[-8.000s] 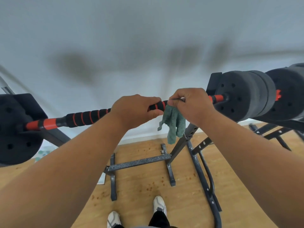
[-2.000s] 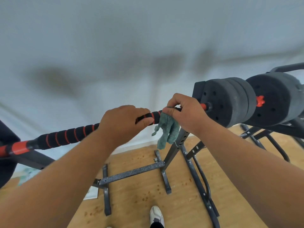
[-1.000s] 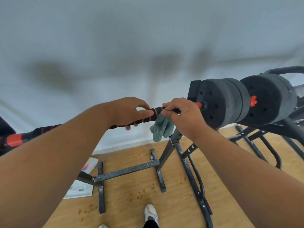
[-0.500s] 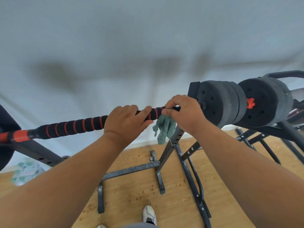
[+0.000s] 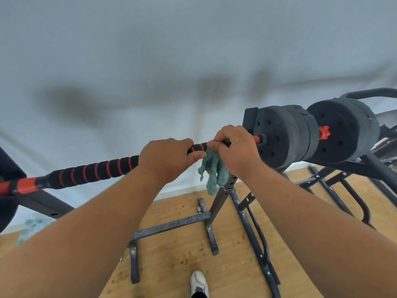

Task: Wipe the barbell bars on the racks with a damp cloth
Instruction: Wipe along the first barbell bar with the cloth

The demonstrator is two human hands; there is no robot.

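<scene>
Both hands wrap the barbell bar, the right hand hiding most of the green cloth it clamps.

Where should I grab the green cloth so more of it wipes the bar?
Take the loose tail of the green cloth from below with the left hand. Only its top is pinched by the right hand against the barbell bar; the rest hangs free under the bar, so it could probably wrap round.

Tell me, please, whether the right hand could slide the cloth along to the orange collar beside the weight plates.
Probably yes: the right hand grips the cloth on the bar, with bare orange collar just beyond.
</scene>
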